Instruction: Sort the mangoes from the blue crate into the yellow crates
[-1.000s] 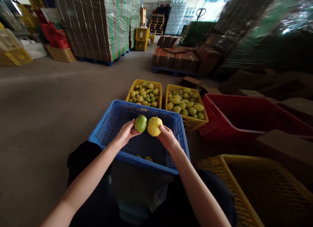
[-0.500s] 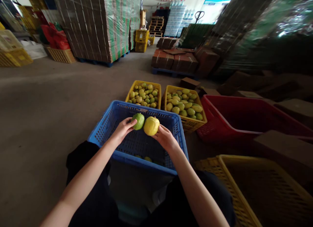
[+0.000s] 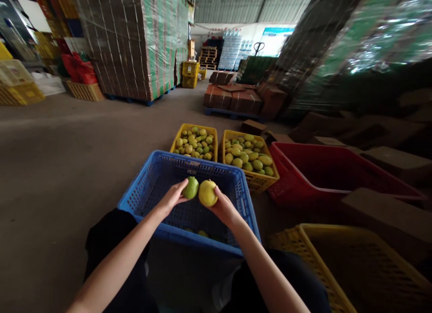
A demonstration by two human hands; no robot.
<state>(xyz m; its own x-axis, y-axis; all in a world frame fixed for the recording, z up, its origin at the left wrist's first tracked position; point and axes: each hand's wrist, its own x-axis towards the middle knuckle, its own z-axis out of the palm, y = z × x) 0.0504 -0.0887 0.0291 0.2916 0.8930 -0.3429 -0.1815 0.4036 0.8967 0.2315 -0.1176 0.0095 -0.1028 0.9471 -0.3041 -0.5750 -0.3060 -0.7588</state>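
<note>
My left hand (image 3: 173, 198) is closed on a green citrus fruit (image 3: 191, 188), gripped from its left side. A rounder yellow citrus fruit (image 3: 208, 193) is in my right hand (image 3: 225, 207), thumb resting on its near right side. The two fruits are held side by side, a narrow gap between them, above a blue plastic crate (image 3: 251, 209) with slotted walls. Inside that crate, at the near side, lie a few greenish-yellow fruits (image 3: 203, 233), partly hidden by the rim.
Beyond the blue crate stand a left yellow crate (image 3: 216, 144) and a right yellow crate (image 3: 259, 182), both full of yellow-green fruit. A red tub (image 3: 290, 191) and another yellow crate (image 3: 324, 268) are on the right. Wrapped pallet stacks (image 3: 118, 47) rise behind.
The camera view has tilted up, so the scene sits lower in the picture. Both fruits have turned slightly in my hands; my right thumb now shows on the yellow one.
</note>
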